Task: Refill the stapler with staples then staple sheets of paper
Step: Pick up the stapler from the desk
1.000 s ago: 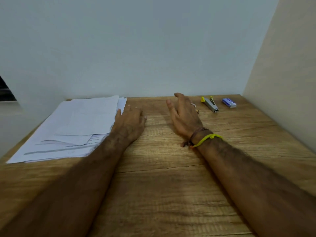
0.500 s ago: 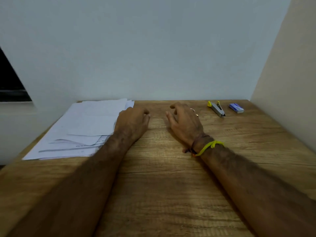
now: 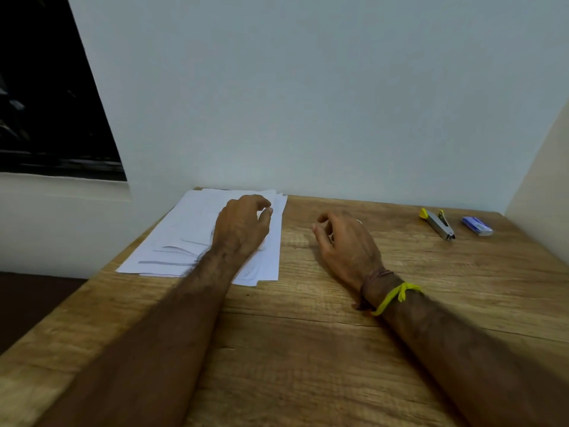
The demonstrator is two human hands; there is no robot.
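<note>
Both forearms reach forward over the wooden table point(image 3: 308, 349), and neither hand holds anything. The left hand point(image 3: 241, 228) is over the stack of paper sheets point(image 3: 191, 229), its fingers loosely curled with thumb and forefinger close together at the tip; whether it actually touches the top sheet cannot be told, though nothing is pinched between those fingers. The sheets spread out under and to the left of this hand, lying flat at the far left part of the table, their far edge close to the wall point(image 3: 308, 103). The right hand point(image 3: 346, 248) rests near the middle of the table, just right of the paper's right edge and apart from it, fingers loosely curled and empty; a ring shows faintly on one finger. A yellow thread and a brown band point(image 3: 389, 292) circle the right wrist. The stapler point(image 3: 438, 224), metal with yellow parts, lies well to the right of the right hand and farther from the person, near the far right corner. Just beyond it to the right, not touching it, lies the small blue staple box point(image 3: 476, 225). A dark window opening point(image 3: 46, 87) sits above and to the left of the left hand.
</note>
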